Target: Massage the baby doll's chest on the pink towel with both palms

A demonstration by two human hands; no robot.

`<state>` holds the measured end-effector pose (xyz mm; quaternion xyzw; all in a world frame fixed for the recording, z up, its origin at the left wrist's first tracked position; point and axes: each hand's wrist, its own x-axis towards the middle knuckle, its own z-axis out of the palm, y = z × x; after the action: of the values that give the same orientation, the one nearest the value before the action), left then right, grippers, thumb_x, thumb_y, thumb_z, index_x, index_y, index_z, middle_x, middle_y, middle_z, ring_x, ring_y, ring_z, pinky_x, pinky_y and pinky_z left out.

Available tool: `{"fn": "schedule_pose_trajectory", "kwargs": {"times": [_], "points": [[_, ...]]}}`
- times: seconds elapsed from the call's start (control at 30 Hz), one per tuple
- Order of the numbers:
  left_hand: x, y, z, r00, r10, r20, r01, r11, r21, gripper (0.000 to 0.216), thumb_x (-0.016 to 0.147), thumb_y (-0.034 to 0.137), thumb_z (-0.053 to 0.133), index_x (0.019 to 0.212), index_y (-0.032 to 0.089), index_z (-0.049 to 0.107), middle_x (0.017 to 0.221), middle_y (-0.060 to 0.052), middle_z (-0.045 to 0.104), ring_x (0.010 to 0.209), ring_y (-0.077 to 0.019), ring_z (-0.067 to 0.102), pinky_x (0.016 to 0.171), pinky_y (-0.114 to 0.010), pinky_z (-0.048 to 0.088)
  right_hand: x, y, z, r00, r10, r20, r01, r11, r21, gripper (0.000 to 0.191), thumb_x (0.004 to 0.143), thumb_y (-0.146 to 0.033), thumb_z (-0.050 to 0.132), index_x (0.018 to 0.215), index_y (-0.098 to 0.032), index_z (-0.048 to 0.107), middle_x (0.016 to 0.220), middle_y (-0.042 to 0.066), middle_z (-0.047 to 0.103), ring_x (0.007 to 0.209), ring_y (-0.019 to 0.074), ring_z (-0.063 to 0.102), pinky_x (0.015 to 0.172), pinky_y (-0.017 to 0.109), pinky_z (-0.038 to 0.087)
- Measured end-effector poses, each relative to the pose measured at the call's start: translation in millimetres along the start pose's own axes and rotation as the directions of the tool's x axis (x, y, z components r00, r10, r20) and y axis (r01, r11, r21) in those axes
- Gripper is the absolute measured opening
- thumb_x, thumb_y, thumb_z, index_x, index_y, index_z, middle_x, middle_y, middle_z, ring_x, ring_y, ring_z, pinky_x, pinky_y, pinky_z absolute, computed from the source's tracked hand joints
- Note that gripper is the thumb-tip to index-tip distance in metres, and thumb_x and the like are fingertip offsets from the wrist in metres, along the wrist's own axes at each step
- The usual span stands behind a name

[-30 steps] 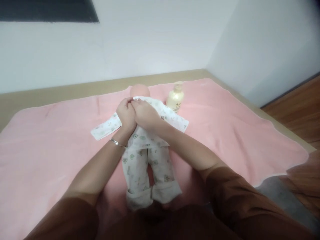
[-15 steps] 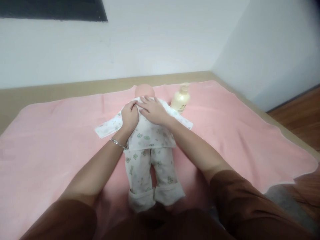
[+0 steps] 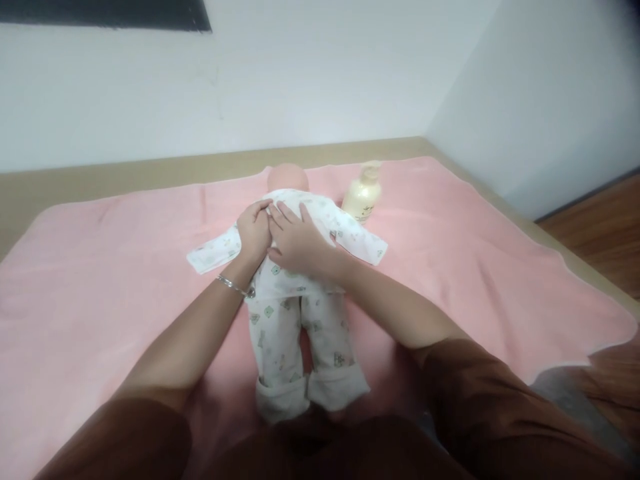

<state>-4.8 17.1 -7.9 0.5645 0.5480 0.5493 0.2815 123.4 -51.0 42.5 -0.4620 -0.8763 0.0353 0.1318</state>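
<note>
A baby doll with a bare, smooth head lies lengthwise before me, its face not visible. It wears a white printed shirt and matching trousers with turned-up cuffs. My left hand, below a silver bracelet, rests along the left of the doll's upper body, its fingers curled in against the shirt. Part of those fingers is hidden. Flat across the middle of the shirt lies my right hand, fingers spread, the fingertips close beside my left hand.
A cream pump bottle stands right of the doll's head. Beneath everything is a pink blanket on a tan surface. A white wall rises behind, and wooden floor shows at right.
My right hand has slid down the shirt toward the doll's waist, uncovering the upper part near the neck. My left hand stays nearly in place. The view has tilted slightly.
</note>
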Motion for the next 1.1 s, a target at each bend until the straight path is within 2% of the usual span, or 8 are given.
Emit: {"fn": "schedule_pose_trajectory", "kwargs": {"times": [0.1,0.23,0.37,0.5,0.63,0.77,0.93,1.1], "points": [[-1.9,3.1,-1.0,0.999,0.034,-0.015,-0.034,0.999,0.040,0.040,0.080,0.016,0.043,0.100,0.017,0.077,0.112,-0.006,0.078,0.113,-0.0215,0.069,0.111,-0.039,0.050,10.2,34.3,-3.7,0.999,-0.048,0.010,0.047,0.993,0.106,0.055,0.098,-0.031,0.040,0.151,-0.016,0.049,0.168,0.011,0.032,0.159,0.0303,0.023,0.130,0.061,0.014],[-5.4,9.6,-1.5,0.999,0.035,-0.006,-0.034,0.996,0.087,0.038,0.082,0.018,0.046,0.103,0.020,0.077,0.119,-0.006,0.076,0.119,-0.0231,0.066,0.116,-0.043,0.046,17.2,60.7,-8.5,0.991,0.129,-0.020,-0.123,0.978,0.168,0.059,0.102,-0.040,0.035,0.154,-0.014,0.042,0.169,0.013,0.028,0.158,0.0322,0.023,0.128,0.060,0.018],[-5.6,9.6,-0.8,1.000,0.029,-0.006,-0.028,0.996,0.080,0.037,0.081,0.017,0.046,0.101,0.020,0.076,0.119,-0.006,0.076,0.119,-0.0240,0.066,0.116,-0.044,0.046,8.6,31.8,-4.9,0.945,0.323,-0.051,-0.318,0.945,0.080,0.064,0.102,-0.034,0.034,0.154,0.003,0.034,0.164,0.027,0.032,0.154,0.0404,0.029,0.126,0.062,0.020],[-4.5,6.3,-0.1,1.000,0.019,-0.004,-0.019,0.999,0.042,0.037,0.080,0.016,0.045,0.100,0.018,0.076,0.115,-0.007,0.076,0.115,-0.0231,0.067,0.112,-0.042,0.049,1.2,4.9,-2.6,0.993,0.118,-0.004,-0.117,0.993,0.026,0.057,0.099,-0.019,0.034,0.154,-0.006,0.041,0.167,0.018,0.030,0.157,0.0399,0.022,0.126,0.067,0.014],[-4.7,7.0,-0.5,0.999,0.050,0.001,-0.050,0.996,0.080,0.039,0.079,0.014,0.042,0.099,0.019,0.075,0.111,-0.005,0.077,0.111,-0.0217,0.068,0.109,-0.039,0.051,8.7,33.0,-4.9,1.000,-0.009,0.024,0.006,0.992,0.124,0.053,0.098,-0.023,0.038,0.149,-0.021,0.051,0.168,0.006,0.033,0.159,0.0315,0.023,0.128,0.066,0.011],[-5.9,11.2,-0.7,0.998,0.061,0.002,-0.061,0.992,0.111,0.037,0.081,0.015,0.045,0.101,0.020,0.075,0.116,-0.004,0.077,0.114,-0.0226,0.067,0.112,-0.041,0.049,17.0,64.8,-7.4,0.992,0.123,-0.027,-0.117,0.976,0.184,0.056,0.102,-0.038,0.035,0.153,-0.017,0.045,0.169,0.010,0.028,0.159,0.0328,0.021,0.129,0.060,0.017],[-5.1,10.5,0.6,0.999,0.038,-0.014,-0.037,0.996,0.082,0.037,0.079,0.015,0.045,0.099,0.019,0.076,0.114,-0.006,0.077,0.116,-0.0236,0.067,0.113,-0.042,0.048,9.2,29.1,-3.9,0.943,0.332,-0.026,-0.329,0.941,0.076,0.061,0.102,-0.031,0.034,0.155,-0.001,0.035,0.166,0.024,0.029,0.156,0.0411,0.025,0.125,0.064,0.022],[-4.0,5.8,-0.3,1.000,0.023,-0.008,-0.023,1.000,0.008,0.037,0.076,0.016,0.043,0.096,0.019,0.075,0.107,-0.005,0.078,0.108,-0.0222,0.069,0.107,-0.039,0.052,5.9,11.2,3.2,0.998,-0.050,-0.025,0.051,0.998,0.037,0.056,0.099,-0.019,0.030,0.151,-0.004,0.044,0.164,0.017,0.038,0.156,0.0281,0.029,0.132,0.052,0.015]]}}
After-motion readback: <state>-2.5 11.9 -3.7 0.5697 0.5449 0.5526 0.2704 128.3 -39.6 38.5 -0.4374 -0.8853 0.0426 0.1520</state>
